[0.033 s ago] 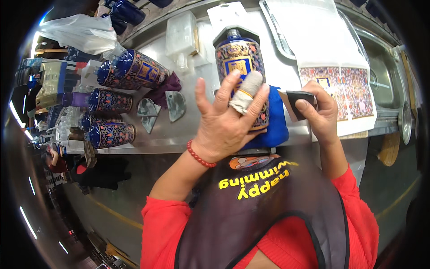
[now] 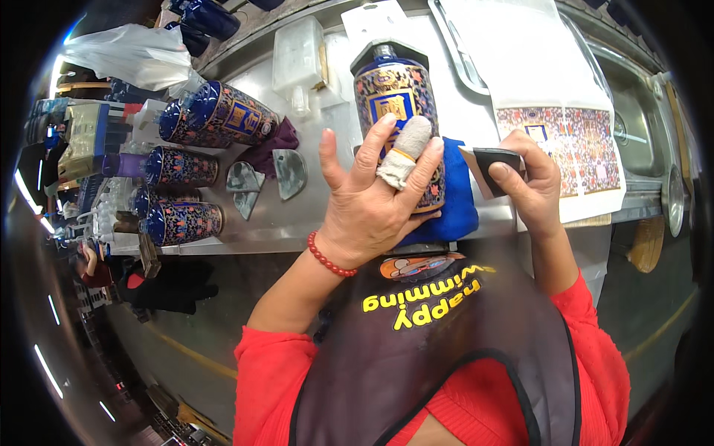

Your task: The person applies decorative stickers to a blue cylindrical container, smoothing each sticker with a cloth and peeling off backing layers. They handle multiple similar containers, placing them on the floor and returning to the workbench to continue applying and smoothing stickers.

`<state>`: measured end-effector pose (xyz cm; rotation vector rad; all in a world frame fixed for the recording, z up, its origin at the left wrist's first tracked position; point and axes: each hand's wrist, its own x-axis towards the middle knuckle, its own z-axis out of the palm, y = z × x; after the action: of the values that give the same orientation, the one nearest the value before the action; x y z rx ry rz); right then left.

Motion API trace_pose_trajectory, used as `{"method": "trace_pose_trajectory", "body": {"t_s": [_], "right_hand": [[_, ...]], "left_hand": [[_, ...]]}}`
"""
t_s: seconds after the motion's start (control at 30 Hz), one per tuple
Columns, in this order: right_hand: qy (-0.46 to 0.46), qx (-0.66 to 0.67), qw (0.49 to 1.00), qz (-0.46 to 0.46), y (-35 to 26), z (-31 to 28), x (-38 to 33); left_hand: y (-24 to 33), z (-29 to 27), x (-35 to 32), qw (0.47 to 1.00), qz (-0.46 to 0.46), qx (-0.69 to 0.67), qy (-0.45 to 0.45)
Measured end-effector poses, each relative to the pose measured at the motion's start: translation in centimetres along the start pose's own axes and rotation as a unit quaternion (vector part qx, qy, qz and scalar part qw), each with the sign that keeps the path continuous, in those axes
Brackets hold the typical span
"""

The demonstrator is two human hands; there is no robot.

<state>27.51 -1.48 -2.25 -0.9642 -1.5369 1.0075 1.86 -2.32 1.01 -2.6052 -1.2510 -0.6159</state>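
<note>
On the metal tabletop, close in front of the person, a glossy dark-blue bottle lies with its short neck pointing away, its rounded body wrapped in a dense floral pattern with a gold-framed blue panel. A grey, angular plate shows behind its shoulder. The left hand rests on the bottle with fingers spread wide, the middle one sheathed in a rough, greyish fabric finger cover; a bracelet of round red beads circles the wrist. Just beside the bottle, the right hand pinches a flat, dark scraper-like piece with a pale edge between thumb and fingers. A soft, bright-blue cloth lies rumpled under the bottle's near end. To the right spreads a thin white sheet printed with matching florals, near a smooth steel sink. To the left lie a half-round, mottled grey-green piece and a crumpled purple cloth, beside another patterned bottle.
</note>
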Motion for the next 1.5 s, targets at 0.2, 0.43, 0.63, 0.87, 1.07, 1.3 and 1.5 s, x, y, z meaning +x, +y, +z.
{"method": "trace_pose_trajectory", "body": {"t_s": [0.2, 0.43, 0.63, 0.87, 1.07, 1.3, 1.5], "right_hand": [[0.027, 0.025, 0.999, 0.022, 0.1, 0.3, -0.7], [0.027, 0.068, 0.996, 0.043, 0.6, 0.7, -1.3], [0.009, 0.058, 0.997, 0.043, 0.6, 0.6, -1.3], [-0.009, 0.027, 0.999, 0.028, 1.1, 0.4, -1.3], [-0.014, 0.128, 0.990, 0.053, -0.1, 1.2, -0.6], [-0.192, -0.169, 0.916, -0.309, -2.7, 2.6, 0.3], [-0.144, -0.153, 0.932, -0.295, -2.6, 2.4, 0.3]], "left_hand": [[-0.6, 0.7, -1.8, 0.994, -0.046, -0.089, 0.044], [-0.2, 1.4, -2.3, 0.997, -0.044, -0.056, 0.024], [-0.3, 1.4, -2.6, 0.985, -0.073, -0.142, 0.063], [-0.3, 2.0, -2.8, 0.990, -0.064, -0.114, 0.054], [-0.2, 1.9, -3.7, 0.979, -0.112, -0.163, 0.060], [-0.5, 2.4, -3.7, 0.983, -0.110, -0.129, 0.065], [-1.2, 3.7, -5.3, 0.973, -0.139, -0.184, 0.031]]}}
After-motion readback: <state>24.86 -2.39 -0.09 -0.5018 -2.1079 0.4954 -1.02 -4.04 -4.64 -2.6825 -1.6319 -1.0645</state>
